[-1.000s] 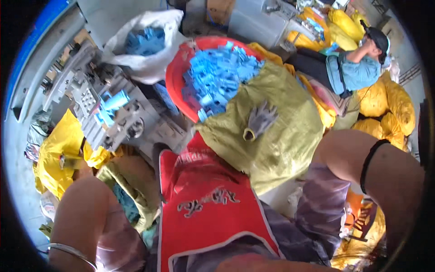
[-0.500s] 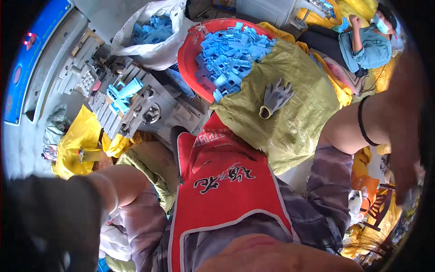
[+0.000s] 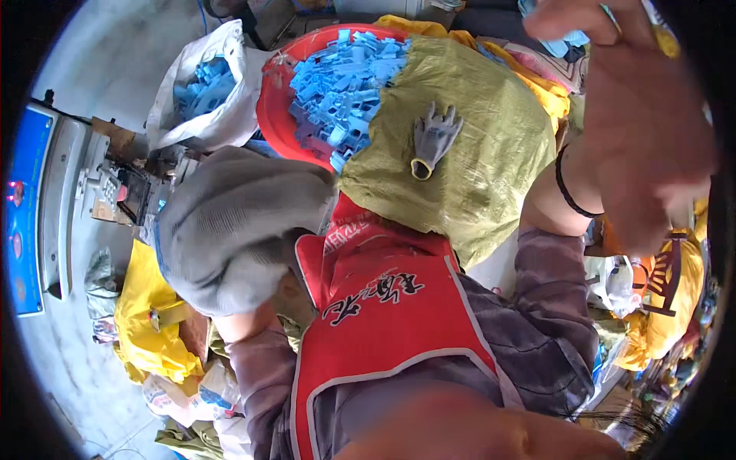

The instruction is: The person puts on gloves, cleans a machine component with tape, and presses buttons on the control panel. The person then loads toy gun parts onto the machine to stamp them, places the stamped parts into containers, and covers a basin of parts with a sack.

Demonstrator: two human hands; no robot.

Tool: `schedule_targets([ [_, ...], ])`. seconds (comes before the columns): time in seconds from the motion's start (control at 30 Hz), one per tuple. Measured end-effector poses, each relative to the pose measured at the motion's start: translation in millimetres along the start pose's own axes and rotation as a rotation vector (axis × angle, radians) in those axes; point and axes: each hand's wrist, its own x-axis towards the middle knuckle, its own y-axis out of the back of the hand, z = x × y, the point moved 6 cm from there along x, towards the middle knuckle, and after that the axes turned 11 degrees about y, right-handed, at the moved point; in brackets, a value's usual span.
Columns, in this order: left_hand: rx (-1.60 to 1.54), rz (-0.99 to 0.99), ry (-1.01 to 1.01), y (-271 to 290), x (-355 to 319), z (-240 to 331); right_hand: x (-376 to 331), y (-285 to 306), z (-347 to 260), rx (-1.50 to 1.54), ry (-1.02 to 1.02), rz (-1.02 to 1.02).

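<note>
My left hand [image 3: 238, 230] wears a grey knit glove and is raised close to the camera, its back toward me and its fingers hidden. My bare right hand [image 3: 640, 130] is also lifted near the lens at the upper right, fingers loosely spread, nothing in it, a black band on its wrist. A second grey glove [image 3: 433, 138] lies flat on a yellow-green sack [image 3: 491, 176] in front of me. Behind the sack a red basin [image 3: 272, 107] holds many blue plastic parts [image 3: 345, 77]. I wear a red apron [image 3: 383, 307].
A white bag [image 3: 230, 115] with more blue parts stands left of the basin. A machine with a blue panel [image 3: 23, 207] is at the far left, with yellow bags [image 3: 149, 330] below it. More yellow sacks [image 3: 667, 307] lie at the right.
Both hands have risen toward the camera. The gloved left hand now covers the grey fixture on the machine. The right hand has swung up into the upper right corner.
</note>
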Motion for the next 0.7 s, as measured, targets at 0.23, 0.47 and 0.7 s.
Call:
schedule_targets([
  [0.23, -0.258, -0.134, -0.216, -13, 25, 48, -4, 20, 28, 0.169, 0.059, 0.147],
  [0.47, -0.354, -0.139, -0.286, -5, 26, 48, -29, 4, 31, 0.326, 0.148, 0.298],
  [0.7, -0.570, -0.146, -0.372, 1, 14, 63, -32, -16, 53, 0.410, 0.132, 0.434],
])
